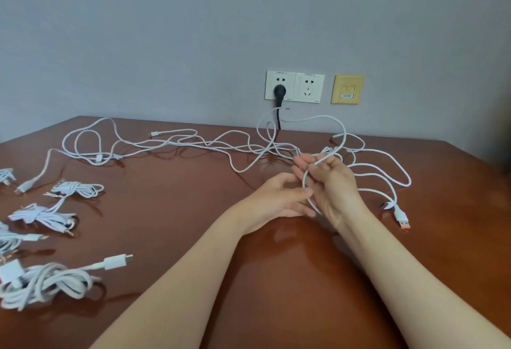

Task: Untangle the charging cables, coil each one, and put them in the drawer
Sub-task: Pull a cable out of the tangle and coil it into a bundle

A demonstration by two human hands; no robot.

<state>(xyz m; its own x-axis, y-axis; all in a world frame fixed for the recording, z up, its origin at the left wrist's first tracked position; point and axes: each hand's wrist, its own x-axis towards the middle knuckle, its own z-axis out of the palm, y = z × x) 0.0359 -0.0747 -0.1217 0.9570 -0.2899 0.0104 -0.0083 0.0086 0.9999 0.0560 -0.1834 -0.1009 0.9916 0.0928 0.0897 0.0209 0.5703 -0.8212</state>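
A tangle of long white charging cables [177, 145] sprawls across the far half of the brown table [171, 224]. My right hand [329, 182] is raised palm-up over the table's middle and pinches a loop of white cable [307, 177] between thumb and fingers. My left hand [282, 196] is just beside it, fingers curled, pinching the lower part of the same loop. One cable end with an orange-tipped USB plug [402, 217] lies to the right. No drawer is in view.
Several coiled white cables [47, 285] lie along the table's left edge, one with a USB-C plug [117, 261] sticking out. On the wall behind are two sockets [294, 87], one holding a black plug [279, 91], and a yellow data plate [347, 88].
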